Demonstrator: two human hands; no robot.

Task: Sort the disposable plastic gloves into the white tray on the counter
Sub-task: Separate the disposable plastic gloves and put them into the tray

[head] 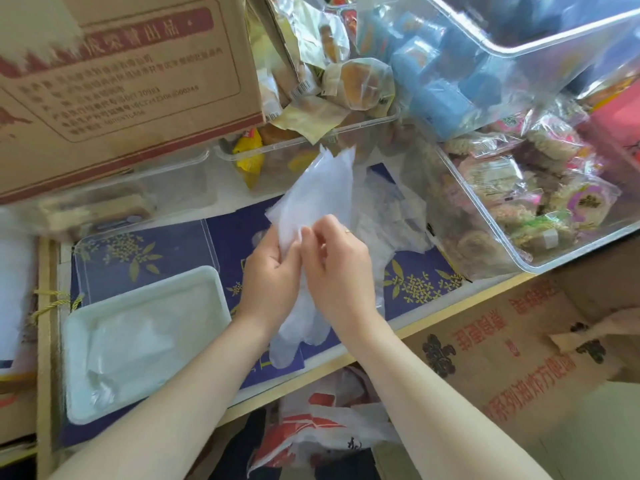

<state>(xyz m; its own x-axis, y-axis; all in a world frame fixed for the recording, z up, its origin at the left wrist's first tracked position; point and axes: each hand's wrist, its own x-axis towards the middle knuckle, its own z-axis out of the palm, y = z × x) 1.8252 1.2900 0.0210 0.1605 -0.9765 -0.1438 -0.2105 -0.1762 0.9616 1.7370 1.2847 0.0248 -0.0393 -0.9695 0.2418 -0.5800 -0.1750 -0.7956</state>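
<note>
Above the tabletop (429,320), left hand (273,271) and right hand (337,261) both pinch a glove (322,192), apparently separating it before placement in the white tray (79,407).

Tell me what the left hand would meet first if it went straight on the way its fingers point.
The left hand points up and away, gripping a plastic glove. Beyond the glove, the clear snack container behind it looks first in line, though depth is unclear.
</note>
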